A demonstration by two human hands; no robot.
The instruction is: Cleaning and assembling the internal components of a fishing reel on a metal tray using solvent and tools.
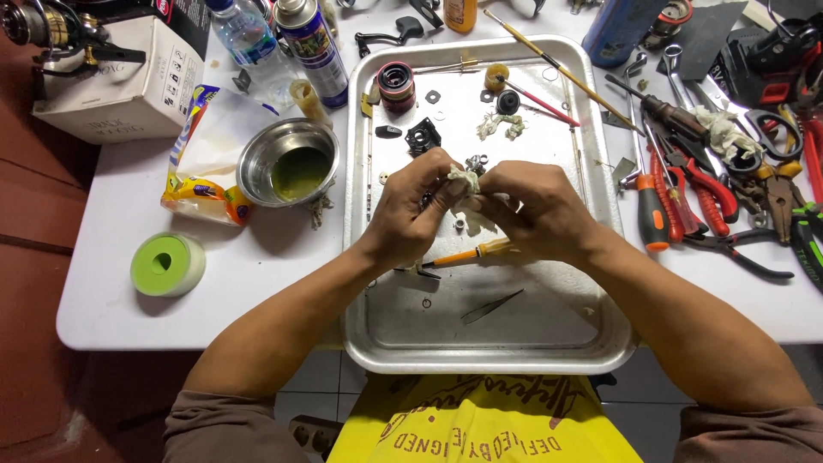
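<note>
Over the middle of a metal tray (591, 214), my left hand (410, 210) and my right hand (533, 208) meet, pinching a crumpled whitish tissue (465, 182) wrapped around a small part I cannot make out. An orange-handled brush or small tool (467, 254) lies in the tray just beneath my hands. Small metal washers (477, 161) sit just beyond my fingertips. Further back in the tray lie a black and red spool (396, 87), black parts (422, 135), a wad of tissue (502, 126) and thin brushes (549, 64). Tweezers (491, 307) rest near the front.
A steel bowl (288, 161) with greenish liquid stands left of the tray, beside a snack bag (199, 163), a green tape roll (167, 263), spray can (310, 47), bottle (247, 39) and box (129, 81). Pliers, screwdrivers (653, 206) and scissors crowd the right side.
</note>
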